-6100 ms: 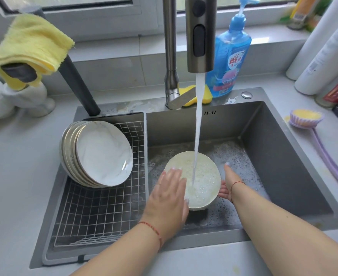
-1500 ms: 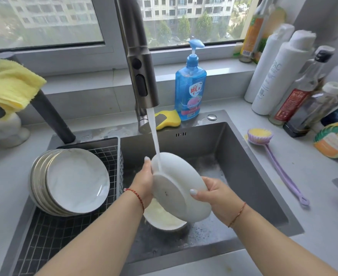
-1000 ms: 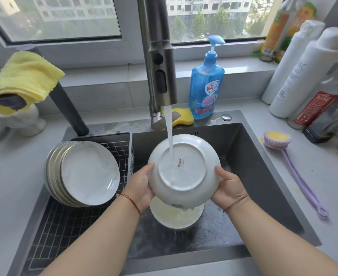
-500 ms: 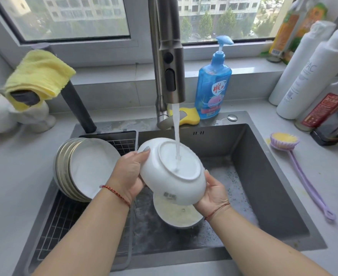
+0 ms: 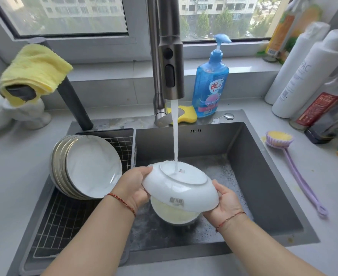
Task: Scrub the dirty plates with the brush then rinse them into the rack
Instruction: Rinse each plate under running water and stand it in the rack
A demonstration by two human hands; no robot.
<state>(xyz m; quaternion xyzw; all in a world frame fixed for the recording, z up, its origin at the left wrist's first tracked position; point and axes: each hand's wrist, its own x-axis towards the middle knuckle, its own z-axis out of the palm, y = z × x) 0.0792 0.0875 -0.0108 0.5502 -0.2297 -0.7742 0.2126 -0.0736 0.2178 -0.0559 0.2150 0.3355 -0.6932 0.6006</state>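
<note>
We grasp the upturned plate (image 5: pixel 181 186) with left hand (image 5: pixel 133 188) and right hand (image 5: pixel 227 198), under the tap stream (image 5: pixel 175 136).

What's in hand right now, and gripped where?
Both hands, left and right, hold one white plate upside down by opposite rim edges.

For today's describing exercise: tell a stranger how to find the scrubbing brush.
Start at the grey sink and look to the counter on its right. The brush lies there flat, untouched, near the bottles. Its long lilac handle and round yellow head mark it out.
</note>
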